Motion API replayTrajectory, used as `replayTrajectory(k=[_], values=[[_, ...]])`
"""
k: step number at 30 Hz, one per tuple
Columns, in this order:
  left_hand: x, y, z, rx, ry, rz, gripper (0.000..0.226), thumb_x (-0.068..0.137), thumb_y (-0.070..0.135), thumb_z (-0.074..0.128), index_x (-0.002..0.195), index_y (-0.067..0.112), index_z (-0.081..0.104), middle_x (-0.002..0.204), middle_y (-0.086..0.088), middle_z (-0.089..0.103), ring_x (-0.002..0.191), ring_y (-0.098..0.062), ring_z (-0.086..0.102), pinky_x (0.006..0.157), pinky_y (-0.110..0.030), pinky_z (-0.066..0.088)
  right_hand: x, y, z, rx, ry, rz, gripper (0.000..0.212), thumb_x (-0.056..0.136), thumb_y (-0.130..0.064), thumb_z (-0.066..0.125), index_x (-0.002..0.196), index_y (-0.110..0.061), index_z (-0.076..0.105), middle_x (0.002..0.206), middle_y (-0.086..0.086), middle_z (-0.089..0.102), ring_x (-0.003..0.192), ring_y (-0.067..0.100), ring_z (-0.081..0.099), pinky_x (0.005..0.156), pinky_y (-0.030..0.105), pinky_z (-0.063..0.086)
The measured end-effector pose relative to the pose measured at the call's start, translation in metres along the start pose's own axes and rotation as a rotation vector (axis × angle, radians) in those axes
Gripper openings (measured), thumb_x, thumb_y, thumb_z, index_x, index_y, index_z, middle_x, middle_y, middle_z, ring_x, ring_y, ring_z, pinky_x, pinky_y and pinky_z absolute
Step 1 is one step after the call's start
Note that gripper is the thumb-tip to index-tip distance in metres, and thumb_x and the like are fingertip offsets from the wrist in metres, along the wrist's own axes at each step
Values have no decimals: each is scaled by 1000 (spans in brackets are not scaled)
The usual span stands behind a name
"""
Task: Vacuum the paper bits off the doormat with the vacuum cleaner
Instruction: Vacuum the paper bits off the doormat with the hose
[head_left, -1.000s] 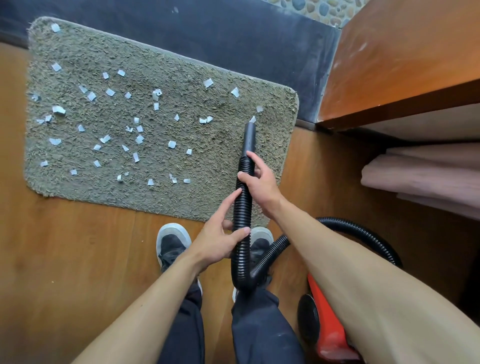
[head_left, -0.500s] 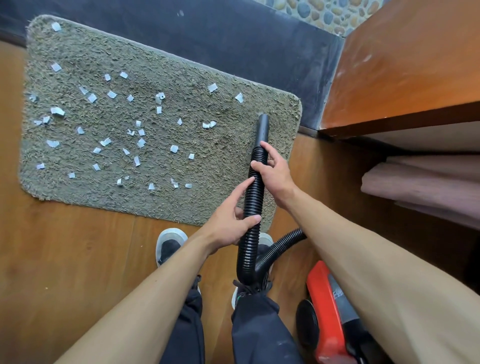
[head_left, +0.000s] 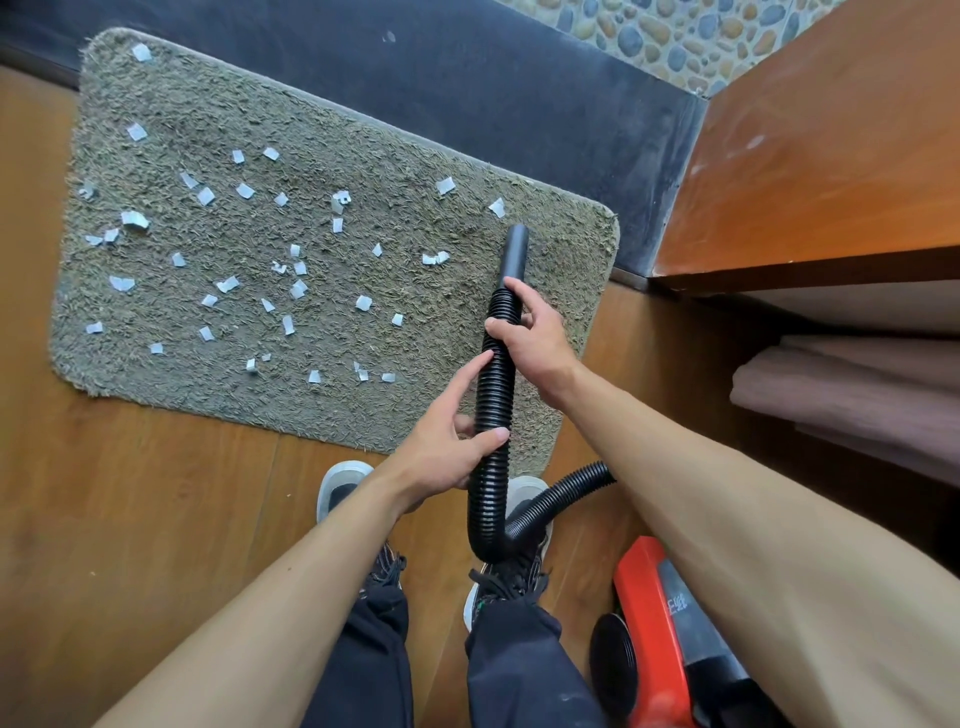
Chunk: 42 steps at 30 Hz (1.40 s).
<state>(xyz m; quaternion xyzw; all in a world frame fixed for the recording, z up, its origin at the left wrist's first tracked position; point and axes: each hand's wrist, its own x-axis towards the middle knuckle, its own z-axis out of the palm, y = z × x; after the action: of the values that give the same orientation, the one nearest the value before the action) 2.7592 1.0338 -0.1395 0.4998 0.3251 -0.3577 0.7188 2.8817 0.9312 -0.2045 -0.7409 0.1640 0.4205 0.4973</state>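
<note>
A grey-green shaggy doormat (head_left: 322, 156) lies on the wood floor with several small white paper bits (head_left: 291, 270) scattered over its left and middle. I hold a black ribbed vacuum hose (head_left: 493, 410) upright over the mat's right side. My right hand (head_left: 530, 338) grips it just below the smooth nozzle (head_left: 514, 254), whose tip points at the mat near a paper bit (head_left: 497, 207). My left hand (head_left: 447, 447) grips the hose lower down. The red and black vacuum cleaner (head_left: 670, 623) sits on the floor at the lower right.
My two shoes (head_left: 340, 483) stand at the mat's near edge. A dark stone step (head_left: 467, 78) runs behind the mat, with pebble paving beyond. A wooden cabinet (head_left: 831, 156) stands on the right, with folded pink cloth (head_left: 857, 395) on its lower shelf.
The nozzle has shifted slightly forward over the mat's right side, and the paper bit that lay at its tip is gone. Both hands keep their grip on the hose.
</note>
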Motion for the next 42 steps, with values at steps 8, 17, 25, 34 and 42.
replayTrajectory(k=[8, 17, 25, 34, 42], values=[[-3, 6, -5, -24, 19, 19, 78, 97, 6, 59, 145, 57, 24, 90, -12, 62, 82, -22, 63, 82, -55, 55, 2, -14, 10, -42, -52, -14, 63, 88, -3, 59, 145, -25, 42, 107, 7, 59, 86, 15, 59, 83, 35, 55], [2, 14, -10, -38, 25, 27, 79, 96, 6, 59, 145, 57, 25, 90, -9, 66, 81, -22, 66, 82, -60, 55, 10, -24, 10, -84, -55, -14, 63, 87, -3, 60, 145, -25, 42, 112, 10, 59, 87, 15, 60, 82, 32, 55], [0, 9, -31, -107, 77, 42, 78, 97, 7, 59, 146, 56, 23, 87, -9, 69, 79, -18, 65, 76, -47, 59, 22, -37, 41, -204, -89, -56, 64, 81, -8, 63, 139, -28, 48, 111, 7, 61, 88, 15, 60, 91, 42, 55], [-4, 8, -42, -164, 64, 43, 78, 97, 7, 59, 147, 55, 22, 87, -8, 67, 78, -16, 65, 70, -39, 59, 24, -44, 57, -266, -97, -44, 66, 75, -12, 65, 137, -31, 50, 113, 8, 63, 94, 22, 64, 92, 47, 54], [-19, 1, -30, -130, -27, -9, 81, 95, 9, 63, 146, 56, 21, 93, -9, 71, 81, -15, 70, 68, -40, 61, -2, -24, 39, -204, -87, 29, 61, 85, -4, 61, 139, -27, 47, 117, 15, 61, 92, 22, 62, 89, 42, 55]])
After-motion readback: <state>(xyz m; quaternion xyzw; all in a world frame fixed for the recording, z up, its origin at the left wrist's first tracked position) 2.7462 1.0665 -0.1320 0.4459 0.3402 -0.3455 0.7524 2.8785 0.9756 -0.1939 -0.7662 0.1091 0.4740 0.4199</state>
